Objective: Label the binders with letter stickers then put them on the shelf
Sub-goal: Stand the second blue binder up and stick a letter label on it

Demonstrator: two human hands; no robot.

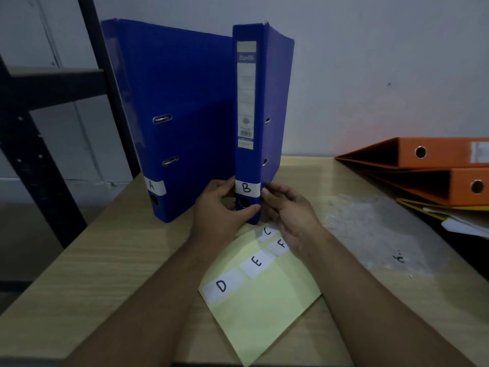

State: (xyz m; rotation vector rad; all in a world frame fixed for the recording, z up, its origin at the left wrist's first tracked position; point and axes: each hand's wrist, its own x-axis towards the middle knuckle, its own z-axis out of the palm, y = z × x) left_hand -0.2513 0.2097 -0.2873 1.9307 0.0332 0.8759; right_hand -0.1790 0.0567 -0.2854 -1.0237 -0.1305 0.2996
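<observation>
A person's left hand (217, 207) and right hand (288, 210) close in on the foot of a tall blue plastic lever-arch binder (248, 102) standing upright, spine forward, on a pale wood-grain table (92, 260). The left hand grips the spine from the left, thumb curled across the front just under the round finger hole. The right hand's bent fingers pinch the spine's right edge, fingertips touching the end of a white rectangular sticker lettered B (246, 188), which sits flat across the spine above the hole.

Just to the left, touching it, a second blue binder (180, 102) stands upright and carries a white sticker lettered A (154, 186) low on its spine. A pale yellow backing sheet (264, 308) lies on the table beneath the forearms and bears white stickers C (266, 231), F (280, 245), E (257, 262) and D (221, 286). Two orange binders (436, 154) lie stacked flat at the right edge. A black metal shelf frame (53, 83) stands beside the table on the left.
</observation>
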